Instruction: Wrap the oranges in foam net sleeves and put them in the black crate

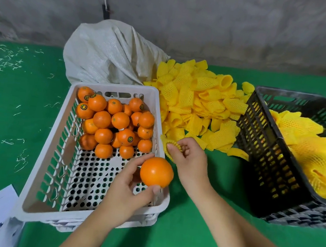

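**Orange in one hand, sleeve in the other**

Nearest the camera, two bare forearms reach forward over the green table (195, 228). Left hand (128, 183) cups one orange (157, 172) between curled fingers and thumb, holding it above the near right corner of the white crate (42, 200). Just beyond and slightly right, the right hand (190, 160) pinches a yellow foam net sleeve (167, 145) at its rim; its open mouth seems to face left, toward the fruit, though the fingers hide much of it. Orange and sleeve sit close together, not touching, so bringing them together looks like the likely next move. Farther off lie the loose oranges (114, 122), the sleeve pile (201, 99), and, to the right, the black crate (261, 162) holding wrapped fruit. A white sack (109, 53) slumps behind.
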Available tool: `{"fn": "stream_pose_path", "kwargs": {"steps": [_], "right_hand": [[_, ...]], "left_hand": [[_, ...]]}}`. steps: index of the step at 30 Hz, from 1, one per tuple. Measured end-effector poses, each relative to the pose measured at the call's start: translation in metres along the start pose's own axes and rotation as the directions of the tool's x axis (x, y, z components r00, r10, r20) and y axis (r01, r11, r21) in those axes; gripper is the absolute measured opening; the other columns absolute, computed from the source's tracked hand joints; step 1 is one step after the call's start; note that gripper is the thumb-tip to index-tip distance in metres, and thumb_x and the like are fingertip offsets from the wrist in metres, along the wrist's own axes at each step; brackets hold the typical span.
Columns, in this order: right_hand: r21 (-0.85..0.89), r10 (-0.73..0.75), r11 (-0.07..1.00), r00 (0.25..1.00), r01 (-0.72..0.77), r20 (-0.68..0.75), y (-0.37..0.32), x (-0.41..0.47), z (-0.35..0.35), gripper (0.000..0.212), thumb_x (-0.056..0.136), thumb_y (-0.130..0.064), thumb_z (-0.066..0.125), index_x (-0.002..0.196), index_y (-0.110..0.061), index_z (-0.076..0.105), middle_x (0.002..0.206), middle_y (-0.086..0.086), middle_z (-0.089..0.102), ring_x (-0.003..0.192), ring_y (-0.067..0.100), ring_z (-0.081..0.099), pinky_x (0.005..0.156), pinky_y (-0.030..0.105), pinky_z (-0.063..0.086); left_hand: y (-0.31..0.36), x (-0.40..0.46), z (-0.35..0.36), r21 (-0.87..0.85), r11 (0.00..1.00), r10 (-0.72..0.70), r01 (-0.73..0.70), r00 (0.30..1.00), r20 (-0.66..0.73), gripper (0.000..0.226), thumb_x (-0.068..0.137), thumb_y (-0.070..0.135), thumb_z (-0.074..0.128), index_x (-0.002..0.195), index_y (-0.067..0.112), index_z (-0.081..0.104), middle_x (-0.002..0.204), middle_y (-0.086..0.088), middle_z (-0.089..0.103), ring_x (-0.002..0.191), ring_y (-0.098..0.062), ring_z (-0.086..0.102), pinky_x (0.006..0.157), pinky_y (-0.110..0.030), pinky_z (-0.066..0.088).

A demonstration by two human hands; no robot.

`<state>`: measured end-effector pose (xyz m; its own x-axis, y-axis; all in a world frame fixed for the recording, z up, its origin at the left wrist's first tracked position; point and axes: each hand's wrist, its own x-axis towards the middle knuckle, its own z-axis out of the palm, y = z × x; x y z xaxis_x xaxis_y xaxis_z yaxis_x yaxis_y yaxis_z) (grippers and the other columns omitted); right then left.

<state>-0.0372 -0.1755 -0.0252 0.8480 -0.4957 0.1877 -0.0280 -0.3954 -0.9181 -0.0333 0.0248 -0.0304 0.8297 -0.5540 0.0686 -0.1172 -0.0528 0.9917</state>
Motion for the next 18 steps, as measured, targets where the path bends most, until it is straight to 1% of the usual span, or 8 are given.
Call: {"fn": "stream_pose_path", "kwargs": {"steps": [3, 6, 9, 11, 12, 14, 16, 18], "right_hand": [[0.183, 0.103, 0.976, 0.989, -0.121, 0.102, -0.013, -0.016, 0.012, 0.020, 0.087, -0.023, 0.070, 0.077, -0.011, 0.057, 0.065, -0.018, 0.052, 0.062, -0.002, 0.045, 0.061, 0.016, 0.039], [0.269, 0.168, 0.941, 0.972, -0.208, 0.165, -0.015, -0.024, 0.016, 0.010, 0.090, 0.003, 0.055, 0.082, 0.009, 0.055, 0.067, -0.007, 0.050, 0.059, -0.001, 0.045, 0.059, 0.014, 0.040], [0.160, 0.148, 0.969, 0.964, -0.186, 0.219, -0.019, -0.028, 0.010, 0.014, 0.092, 0.009, 0.057, 0.090, 0.000, 0.067, 0.079, -0.004, 0.058, 0.065, -0.007, 0.054, 0.063, 0.008, 0.044], [0.172, 0.144, 0.968, 0.964, -0.184, 0.222, -0.021, -0.026, 0.006, 0.020, 0.093, 0.012, 0.053, 0.093, -0.003, 0.067, 0.082, 0.000, 0.057, 0.064, -0.010, 0.056, 0.063, 0.006, 0.044], [0.184, 0.147, 0.964, 0.963, -0.191, 0.227, -0.023, -0.026, 0.004, 0.021, 0.094, 0.014, 0.052, 0.094, -0.003, 0.066, 0.084, 0.002, 0.057, 0.064, -0.010, 0.057, 0.063, 0.006, 0.045], [0.158, 0.115, 0.975, 0.961, -0.158, 0.253, -0.023, -0.025, 0.001, 0.026, 0.093, 0.014, 0.056, 0.092, -0.011, 0.065, 0.096, 0.002, 0.060, 0.077, -0.004, 0.061, 0.068, 0.008, 0.048], [0.068, 0.042, 0.996, 0.959, -0.063, 0.279, -0.021, -0.024, -0.002, 0.037, 0.092, 0.013, 0.062, 0.092, -0.025, 0.065, 0.113, 0.000, 0.062, 0.097, 0.009, 0.063, 0.081, 0.017, 0.053], [0.026, 0.031, 0.999, 0.963, -0.039, 0.269, -0.018, -0.020, -0.004, 0.037, 0.097, 0.004, 0.063, 0.095, -0.034, 0.065, 0.106, -0.005, 0.069, 0.096, 0.014, 0.066, 0.084, 0.028, 0.054]], "left_hand": [[0.001, -0.004, 0.004, -0.160, 0.987, 0.005, -0.004, 1.000, 0.005, 0.060, 0.077, 0.044, 0.082, 0.135, 0.048, 0.065, 0.146, 0.015, 0.056, 0.132, -0.020, 0.062, 0.099, -0.034, 0.058], [0.001, -0.006, 0.006, -0.143, 0.990, 0.023, -0.018, 0.999, 0.034, 0.059, 0.073, 0.045, 0.083, 0.129, 0.052, 0.069, 0.162, 0.019, 0.033, 0.141, -0.001, 0.050, 0.099, -0.029, 0.056], [0.003, -0.005, 0.004, -0.126, 0.992, -0.020, 0.023, 1.000, 0.023, 0.057, 0.069, 0.050, 0.082, 0.125, 0.056, 0.070, 0.163, 0.029, 0.019, 0.134, 0.015, 0.048, 0.096, -0.023, 0.055], [0.003, -0.003, 0.003, -0.148, 0.987, -0.061, 0.060, 0.998, -0.003, 0.055, 0.068, 0.052, 0.082, 0.122, 0.055, 0.072, 0.162, 0.034, 0.018, 0.129, 0.020, 0.049, 0.094, -0.018, 0.055], [0.002, -0.002, 0.004, -0.182, 0.980, -0.086, 0.084, 0.996, -0.003, 0.055, 0.069, 0.051, 0.083, 0.123, 0.052, 0.073, 0.163, 0.033, 0.022, 0.130, 0.018, 0.050, 0.094, -0.020, 0.056], [-0.004, 0.001, 0.004, -0.261, 0.956, -0.131, 0.133, 0.991, 0.027, 0.062, 0.072, 0.047, 0.083, 0.133, 0.034, 0.073, 0.162, 0.014, 0.046, 0.136, -0.004, 0.058, 0.102, -0.031, 0.056], [-0.008, 0.003, 0.004, -0.278, 0.947, -0.159, 0.159, 0.987, 0.021, 0.072, 0.076, 0.045, 0.082, 0.140, 0.018, 0.065, 0.141, -0.005, 0.069, 0.129, -0.024, 0.066, 0.108, -0.040, 0.054], [-0.008, 0.004, 0.004, -0.281, 0.947, -0.177, 0.159, 0.984, -0.038, 0.071, 0.075, 0.046, 0.083, 0.137, 0.017, 0.067, 0.128, -0.007, 0.075, 0.121, -0.024, 0.070, 0.106, -0.042, 0.054]]}}
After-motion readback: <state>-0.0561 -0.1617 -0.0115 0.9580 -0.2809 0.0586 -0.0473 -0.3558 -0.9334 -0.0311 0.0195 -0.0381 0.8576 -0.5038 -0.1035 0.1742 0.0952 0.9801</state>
